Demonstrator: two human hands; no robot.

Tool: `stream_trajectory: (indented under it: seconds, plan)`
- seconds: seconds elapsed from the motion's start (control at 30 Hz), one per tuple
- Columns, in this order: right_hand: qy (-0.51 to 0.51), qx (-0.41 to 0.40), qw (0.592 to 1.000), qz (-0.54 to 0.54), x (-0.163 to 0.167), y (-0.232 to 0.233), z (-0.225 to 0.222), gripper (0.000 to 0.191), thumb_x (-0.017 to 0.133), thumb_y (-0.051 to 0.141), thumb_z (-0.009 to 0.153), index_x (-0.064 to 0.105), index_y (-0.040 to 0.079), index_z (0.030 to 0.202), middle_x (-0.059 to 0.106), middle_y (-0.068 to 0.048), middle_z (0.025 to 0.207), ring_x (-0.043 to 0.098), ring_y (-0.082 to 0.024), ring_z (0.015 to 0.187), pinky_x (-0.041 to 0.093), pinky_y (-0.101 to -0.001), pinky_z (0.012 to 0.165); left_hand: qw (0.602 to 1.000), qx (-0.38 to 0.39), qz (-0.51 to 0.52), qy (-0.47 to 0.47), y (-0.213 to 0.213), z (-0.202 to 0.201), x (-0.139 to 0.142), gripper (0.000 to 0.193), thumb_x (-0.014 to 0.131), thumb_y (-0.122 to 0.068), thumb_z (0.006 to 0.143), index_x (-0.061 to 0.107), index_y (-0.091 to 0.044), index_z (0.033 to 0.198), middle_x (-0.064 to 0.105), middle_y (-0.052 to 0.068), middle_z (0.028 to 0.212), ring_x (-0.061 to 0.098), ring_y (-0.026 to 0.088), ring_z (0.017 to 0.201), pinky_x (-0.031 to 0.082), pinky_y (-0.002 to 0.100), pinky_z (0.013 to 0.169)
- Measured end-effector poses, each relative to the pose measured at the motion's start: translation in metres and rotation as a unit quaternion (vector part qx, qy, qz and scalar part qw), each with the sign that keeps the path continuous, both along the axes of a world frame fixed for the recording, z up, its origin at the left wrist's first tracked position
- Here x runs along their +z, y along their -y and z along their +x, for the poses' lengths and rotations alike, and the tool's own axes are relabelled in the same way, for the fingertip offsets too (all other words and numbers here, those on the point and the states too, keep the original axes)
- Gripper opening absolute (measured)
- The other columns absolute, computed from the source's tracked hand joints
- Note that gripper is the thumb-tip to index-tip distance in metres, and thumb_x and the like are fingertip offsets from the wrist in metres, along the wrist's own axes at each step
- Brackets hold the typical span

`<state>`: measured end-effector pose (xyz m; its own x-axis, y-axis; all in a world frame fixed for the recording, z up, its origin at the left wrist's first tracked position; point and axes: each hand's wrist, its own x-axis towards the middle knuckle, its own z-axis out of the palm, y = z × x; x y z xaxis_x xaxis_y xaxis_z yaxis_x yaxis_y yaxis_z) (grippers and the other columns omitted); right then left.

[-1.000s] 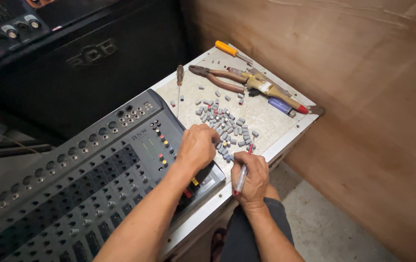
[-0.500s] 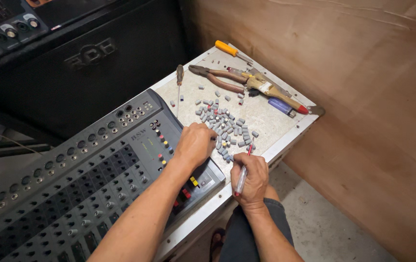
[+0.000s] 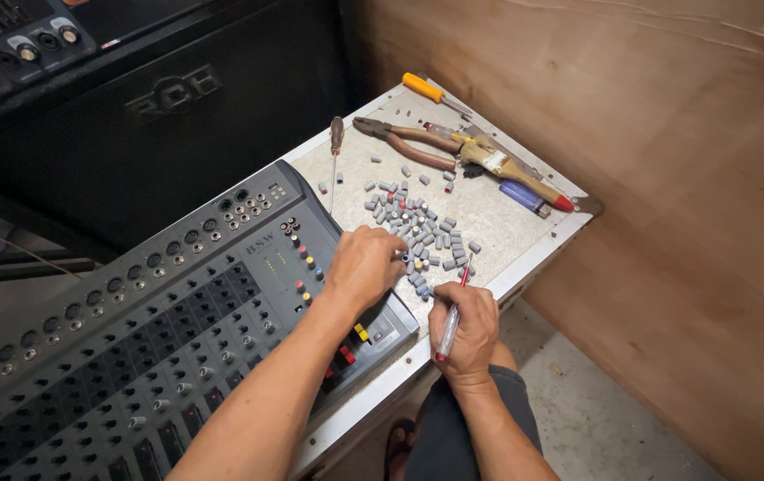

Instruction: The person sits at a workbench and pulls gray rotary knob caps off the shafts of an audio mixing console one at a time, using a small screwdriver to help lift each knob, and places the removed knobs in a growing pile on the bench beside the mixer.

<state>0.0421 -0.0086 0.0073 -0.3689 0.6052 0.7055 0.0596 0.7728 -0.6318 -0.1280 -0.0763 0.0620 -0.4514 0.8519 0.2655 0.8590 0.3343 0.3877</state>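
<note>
My left hand (image 3: 366,265) rests at the right edge of a grey audio mixer (image 3: 133,356), its fingertips reaching into a heap of small grey knob caps (image 3: 418,227) on the white table top (image 3: 489,214). Whether the fingers pinch a cap I cannot tell. My right hand (image 3: 464,331) sits at the table's front edge, closed around a thin red-and-clear screwdriver (image 3: 453,313) whose tip points up toward the caps.
At the back of the table lie pliers (image 3: 404,142), an orange-handled screwdriver (image 3: 431,91), a brown-handled screwdriver (image 3: 336,147) and a yellowish tool with a red tip (image 3: 511,167). A black speaker cabinet (image 3: 177,98) stands behind the mixer. A brown wall (image 3: 685,178) is at the right.
My left hand has slid slightly right along the mixer's edge toward the knob caps. The right hand with the screwdriver has stayed put.
</note>
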Motion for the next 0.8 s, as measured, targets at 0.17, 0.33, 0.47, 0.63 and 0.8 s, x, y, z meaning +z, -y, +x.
stream_trajectory:
  seconds: [0.17,0.33,0.47,0.63,0.8]
  plan:
    - [0.003,-0.001,1.0,-0.005,-0.001,0.0,-0.001,0.026,0.071,-0.003,0.077,0.067,0.011,0.098,0.068,-0.006,0.088,0.064,-0.027,0.087,0.05,-0.0383,0.083,1.0,0.0,0.013,0.004,0.0,0.002,0.001,0.015,0.075,-0.016,0.074,0.081,-0.013,0.088,0.076,0.012,0.087,0.067,0.035,0.093,0.049,0.049,0.086]
    - [0.002,-0.004,1.0,0.0,-0.001,0.001,-0.002,0.027,0.071,-0.003,0.076,0.067,0.011,0.098,0.069,-0.006,0.088,0.064,-0.027,0.087,0.05,-0.0382,0.084,0.999,0.022,0.034,0.022,0.004,0.003,0.0,0.013,0.07,-0.012,0.075,0.075,-0.009,0.087,0.072,0.016,0.082,0.067,0.038,0.088,0.051,0.049,0.087]
    - [0.003,-0.005,1.0,0.001,-0.001,0.0,-0.003,0.026,0.072,-0.004,0.076,0.068,0.011,0.097,0.069,-0.006,0.088,0.064,-0.027,0.087,0.05,-0.0382,0.084,0.999,0.037,0.015,0.029,0.003,0.003,0.002,0.016,0.069,-0.011,0.075,0.073,-0.007,0.089,0.07,0.017,0.082,0.066,0.038,0.089,0.05,0.048,0.089]
    - [0.002,0.001,1.0,-0.005,0.0,-0.001,-0.001,0.027,0.071,-0.003,0.075,0.068,0.011,0.098,0.068,-0.007,0.089,0.064,-0.028,0.087,0.05,-0.0386,0.083,0.998,0.035,0.041,0.04,0.002,0.004,0.0,0.027,0.063,-0.005,0.071,0.073,-0.006,0.096,0.07,0.015,0.103,0.061,0.035,0.107,0.045,0.045,0.096]
    - [0.001,0.002,1.0,-0.004,0.001,-0.001,-0.001,0.027,0.07,-0.003,0.075,0.068,0.011,0.098,0.069,-0.007,0.089,0.064,-0.028,0.088,0.05,-0.0389,0.084,0.997,0.05,0.062,-0.002,-0.002,0.004,-0.011,0.039,0.059,-0.002,0.077,0.075,-0.006,0.112,0.068,0.014,0.115,0.058,0.036,0.111,0.044,0.045,0.1]
